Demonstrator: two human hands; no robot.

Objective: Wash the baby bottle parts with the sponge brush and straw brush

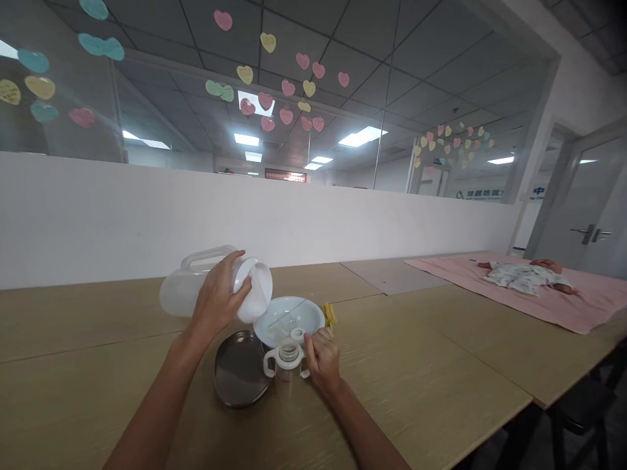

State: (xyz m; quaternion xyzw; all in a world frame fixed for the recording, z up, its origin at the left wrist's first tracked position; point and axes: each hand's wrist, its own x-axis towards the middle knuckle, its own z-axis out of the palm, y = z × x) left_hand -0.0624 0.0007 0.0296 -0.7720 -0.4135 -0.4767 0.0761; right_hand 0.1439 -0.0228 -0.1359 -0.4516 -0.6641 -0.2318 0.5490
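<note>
My left hand (pixel 221 292) is wrapped around the lid end of a translucent plastic jug (pixel 182 291). The jug is tipped toward the right, its white lid (pixel 259 294) above the left rim of a white bowl (pixel 313 318). My right hand (pixel 323 358) is closed at the right handle of a baby bottle (pixel 288 359); its fingers partly hide that handle. The bottle stands upright, its threaded mouth uncovered. In the bowl are a small white ring (pixel 297 335) and a clear piece I cannot make out. A round metal tray (pixel 240 372) lies left of the bottle.
Behind the bowl's right side is a small yellow object (pixel 330 313). A baby doll (pixel 519 277) lies on a pink cloth (pixel 578 313) at the far right. A grey mat (pixel 392 277) lies beside the cloth. A low white wall (pixel 294 222) borders the table (pixel 401 378).
</note>
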